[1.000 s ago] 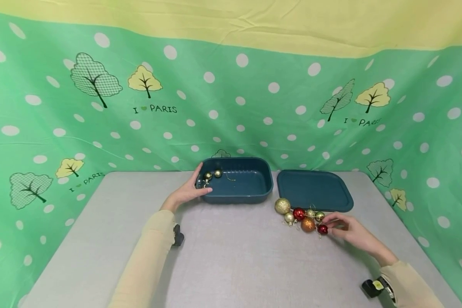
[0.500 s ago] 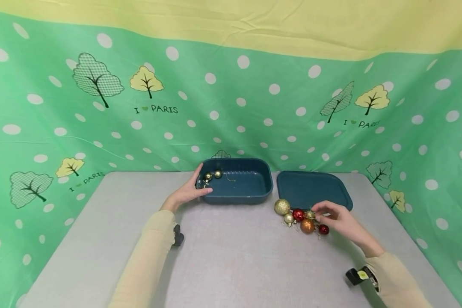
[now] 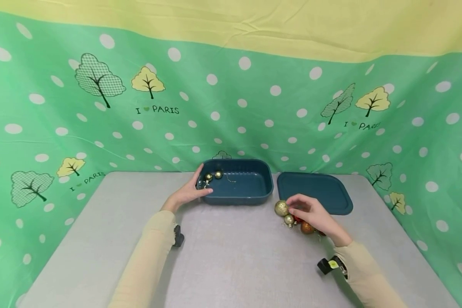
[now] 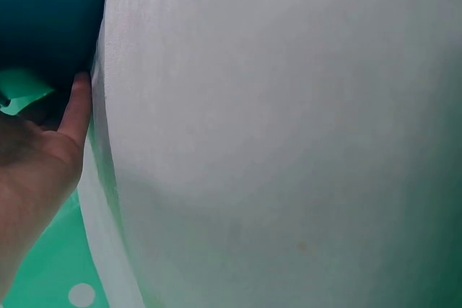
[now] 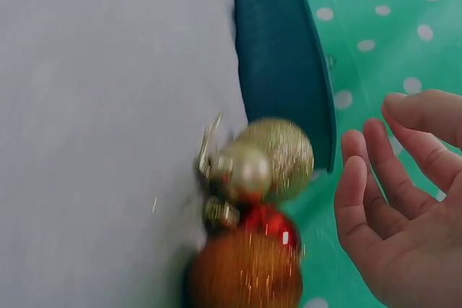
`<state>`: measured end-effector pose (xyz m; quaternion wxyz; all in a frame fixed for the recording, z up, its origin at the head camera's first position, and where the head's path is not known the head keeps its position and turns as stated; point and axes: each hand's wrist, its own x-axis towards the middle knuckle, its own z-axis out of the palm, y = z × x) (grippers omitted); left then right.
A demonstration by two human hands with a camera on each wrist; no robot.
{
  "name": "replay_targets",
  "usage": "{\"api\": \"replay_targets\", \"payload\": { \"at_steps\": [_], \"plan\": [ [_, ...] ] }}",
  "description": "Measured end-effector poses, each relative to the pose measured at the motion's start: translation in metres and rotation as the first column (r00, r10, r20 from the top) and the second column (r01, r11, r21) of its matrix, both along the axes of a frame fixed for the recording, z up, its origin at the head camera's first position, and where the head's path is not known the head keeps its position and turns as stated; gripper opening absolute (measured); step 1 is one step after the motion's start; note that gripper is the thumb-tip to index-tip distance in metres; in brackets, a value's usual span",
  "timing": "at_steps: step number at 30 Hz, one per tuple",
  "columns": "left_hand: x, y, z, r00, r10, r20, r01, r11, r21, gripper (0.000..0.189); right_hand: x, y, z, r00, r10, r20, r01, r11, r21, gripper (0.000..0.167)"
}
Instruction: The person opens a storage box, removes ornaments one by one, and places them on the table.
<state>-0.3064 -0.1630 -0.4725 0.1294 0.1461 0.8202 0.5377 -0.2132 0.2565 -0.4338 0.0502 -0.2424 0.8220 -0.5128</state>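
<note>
My left hand (image 3: 186, 192) holds the left end of a dark blue rectangular container (image 3: 238, 199), its thumb over the front rim. Inside lie small gold baubles (image 3: 218, 174) near the left wall and a loose gold string. My right hand (image 3: 312, 214) hovers at a cluster of Christmas baubles, fingertips beside a large gold glitter bauble (image 3: 281, 208). In the right wrist view nothing shows between its spread fingers. A pale gold bauble (image 3: 289, 220), an orange bauble (image 3: 306, 227) and a red bauble (image 5: 271, 225) lie close together. The hand hides other baubles in the head view.
A flat dark blue lid (image 3: 313, 192) lies right of the container, behind the baubles. A green, dotted cloth (image 3: 254, 115) hangs behind the grey table (image 3: 231, 256).
My right hand has moved left over the bauble cluster, from the small red bauble at its right end to the large gold one. My left hand stays at the container.
</note>
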Motion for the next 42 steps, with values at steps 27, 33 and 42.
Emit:
{"api": "replay_targets", "payload": {
  "at_steps": [27,33,42],
  "plan": [
    [0.001,0.001,0.001,1.0,0.005,-0.009,-0.005,1.0,-0.022,0.104,-0.032,-0.079,0.015,0.998,0.036,0.051,-0.031,0.995,-0.093,0.021],
    [0.0,0.001,0.0,1.0,0.008,-0.006,-0.008,0.999,-0.033,0.104,-0.039,-0.084,0.015,0.999,-0.006,0.052,0.012,0.995,-0.1,0.019],
    [0.0,0.0,0.0,1.0,-0.001,-0.011,0.001,0.999,-0.035,0.104,-0.059,-0.102,0.021,0.999,0.016,0.041,-0.01,0.99,-0.14,0.022]
  ]
}}
